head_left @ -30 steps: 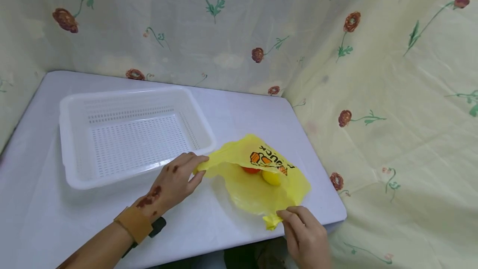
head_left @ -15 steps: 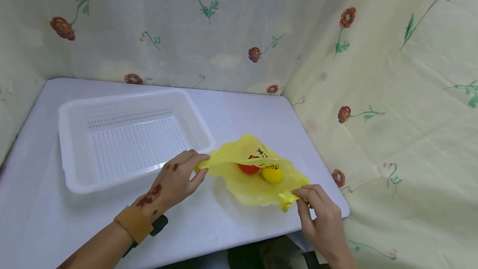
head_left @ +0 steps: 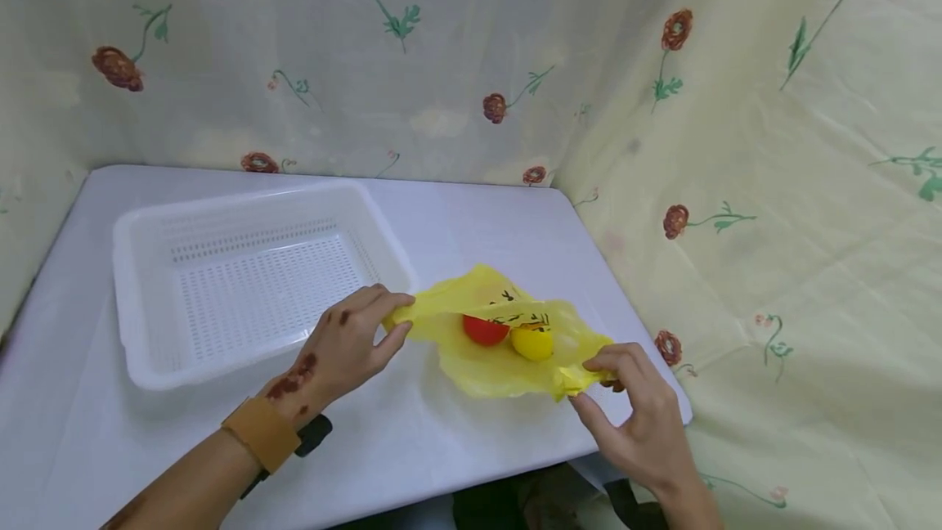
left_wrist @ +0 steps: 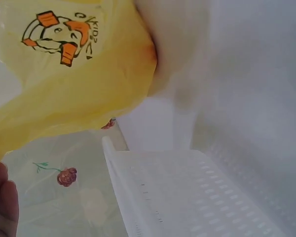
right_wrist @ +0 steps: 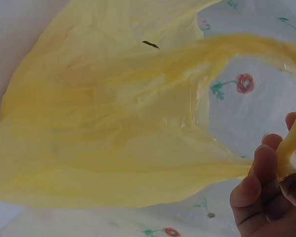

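Note:
A thin yellow plastic bag with black print is stretched between the hands, its mouth facing me. My left hand pinches its left edge between fingers and thumb. At the opposite side, my right hand grips the bunched handle; in the right wrist view, the fingers curl round this twisted strip. Inside the bag lie a round red thing and, right of it, a smaller round yellow thing, both partly covered by the upper layer. In the left wrist view, the bag shows an orange-and-black cartoon.
A white perforated plastic basket stands on the left of the white-covered table, close beside the left hand. Flower-patterned curtains hang behind and to the right. The table's front edge runs just below the hands.
My right hand has moved up and to the right with the bag's handle, spreading the mouth sideways. More of the red thing shows. The left hand keeps nearly the same place.

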`<action>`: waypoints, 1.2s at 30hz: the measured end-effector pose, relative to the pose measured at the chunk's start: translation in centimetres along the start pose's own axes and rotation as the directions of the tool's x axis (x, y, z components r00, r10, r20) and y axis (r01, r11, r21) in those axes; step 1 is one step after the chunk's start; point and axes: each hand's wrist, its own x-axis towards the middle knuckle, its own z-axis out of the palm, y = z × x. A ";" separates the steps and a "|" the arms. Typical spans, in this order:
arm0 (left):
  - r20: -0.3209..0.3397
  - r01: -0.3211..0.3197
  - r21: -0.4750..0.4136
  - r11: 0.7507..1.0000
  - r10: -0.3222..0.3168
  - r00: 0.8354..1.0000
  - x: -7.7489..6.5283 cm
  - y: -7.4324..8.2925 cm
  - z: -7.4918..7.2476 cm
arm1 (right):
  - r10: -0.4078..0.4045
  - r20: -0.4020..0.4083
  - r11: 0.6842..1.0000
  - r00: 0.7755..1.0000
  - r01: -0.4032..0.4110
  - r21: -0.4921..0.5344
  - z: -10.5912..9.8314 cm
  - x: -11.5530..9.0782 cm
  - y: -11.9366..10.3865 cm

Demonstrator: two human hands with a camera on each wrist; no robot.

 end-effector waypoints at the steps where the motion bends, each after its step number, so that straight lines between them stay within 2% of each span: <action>1: -0.002 -0.001 0.000 1.000 0.001 1.000 0.1 0.0 -0.1 | 0.015 0.010 1.000 1.000 -0.015 -0.002 -0.1 0.0 0.0; 6: 0.001 0.004 -0.004 1.000 -0.004 1.000 0.5 0.4 -0.4 | 0.068 0.041 0.997 0.997 -0.066 -0.040 -0.2 0.1 0.0; 16: 0.014 0.015 -0.034 0.999 -0.015 1.000 1.2 1.6 -0.7 | 0.099 0.019 0.993 0.995 -0.097 -0.068 -0.1 0.5 0.3; 21: -0.007 -0.004 -0.070 0.998 0.003 1.000 1.5 1.9 -0.8 | 0.053 -0.045 0.997 0.998 -0.056 -0.055 0.1 0.7 0.7; 29: -0.029 -0.043 -0.088 0.995 0.041 0.999 1.9 2.3 -0.8 | 0.005 -0.168 1.000 0.986 -0.008 -0.018 0.4 1.1 1.3; 36: -0.025 -0.043 -0.110 0.993 0.041 0.999 2.3 2.7 -0.8 | 0.026 -0.198 0.998 0.980 -0.035 -0.042 0.4 1.4 1.4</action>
